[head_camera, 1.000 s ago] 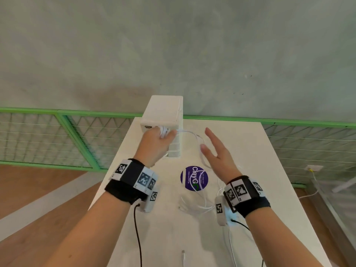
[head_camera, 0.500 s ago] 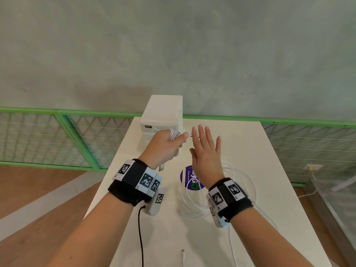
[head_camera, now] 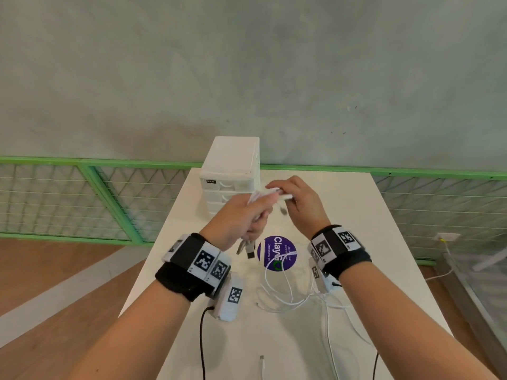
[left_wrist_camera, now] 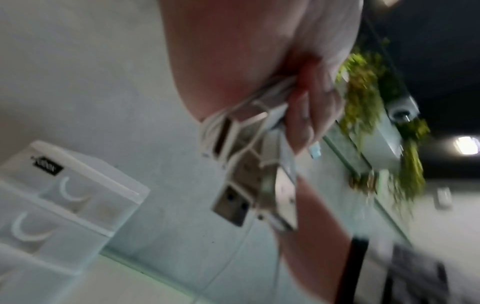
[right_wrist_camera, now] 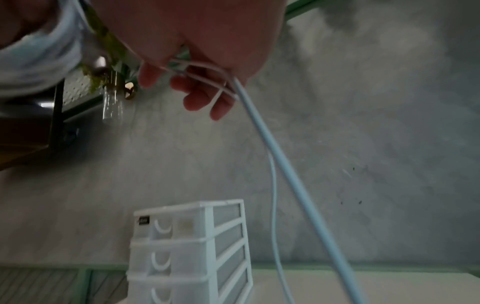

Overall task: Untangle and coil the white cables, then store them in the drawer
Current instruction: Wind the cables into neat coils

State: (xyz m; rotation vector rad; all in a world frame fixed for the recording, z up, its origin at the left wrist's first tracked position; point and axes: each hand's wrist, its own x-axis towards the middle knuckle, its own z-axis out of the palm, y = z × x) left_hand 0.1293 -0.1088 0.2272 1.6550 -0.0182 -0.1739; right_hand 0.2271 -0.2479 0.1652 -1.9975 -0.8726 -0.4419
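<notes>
Cables (head_camera: 264,195): thin white loops, both hands.

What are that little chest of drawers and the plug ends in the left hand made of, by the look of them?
The chest of drawers looks like white plastic: frosted, see-through drawer fronts with moulded crescent pulls. The plug ends under the left hand look like bare silvery metal shells, dull-shiny, on white casings that are probably plastic, though the blur leaves that open.

left hand (head_camera: 241,215): raised, fingers curled, gripping | right hand (head_camera: 301,201): raised, fingers curled, pinching
</notes>
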